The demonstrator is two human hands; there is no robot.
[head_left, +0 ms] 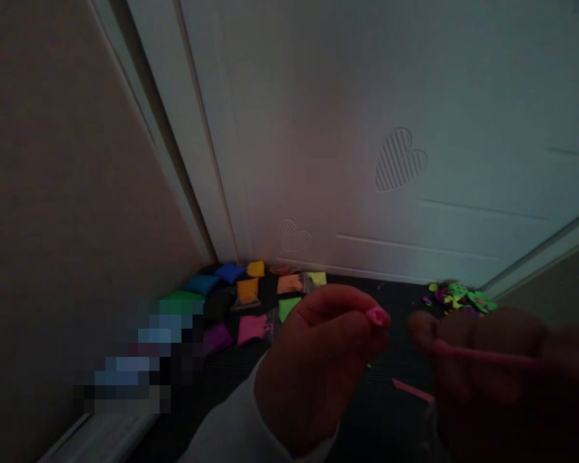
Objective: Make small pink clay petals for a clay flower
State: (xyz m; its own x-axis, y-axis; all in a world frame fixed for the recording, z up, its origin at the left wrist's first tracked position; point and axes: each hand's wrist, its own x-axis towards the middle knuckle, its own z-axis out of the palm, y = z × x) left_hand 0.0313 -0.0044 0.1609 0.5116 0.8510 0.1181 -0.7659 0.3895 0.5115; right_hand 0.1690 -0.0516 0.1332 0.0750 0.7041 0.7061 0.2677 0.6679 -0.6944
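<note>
Centrally, left hand (309, 360): raised above the dark surface (367, 424), its fingers grasping a small lump by the tips of thumb and forefinger.
Pink lump (377, 316): in the left hand's pinch, facing the right hand, its visible end folded or hollowed.
Right hand (496, 379): just beside the left, dark and blurred; its fingers are curled, grasping a slim rod.
Pink rod (487, 355): lying across the right fingers, roughly level; its near end is lost in shadow.
Pink strip (412, 390): flat on the dark surface, below the gap between the hands.
Coloured packets: grouped beyond the left hand, among them blue (230, 272), orange (248, 291), pink (251, 329) and purple (217, 338); some bags have clear margins.
Mixed pieces (458, 297): green, yellow and purple, heaped beyond the right hand.
White panel (313, 148): upright behind the packets, bearing two ribbed hearts (398, 161).
Sleeve (226, 424): pale, at the left wrist.
</note>
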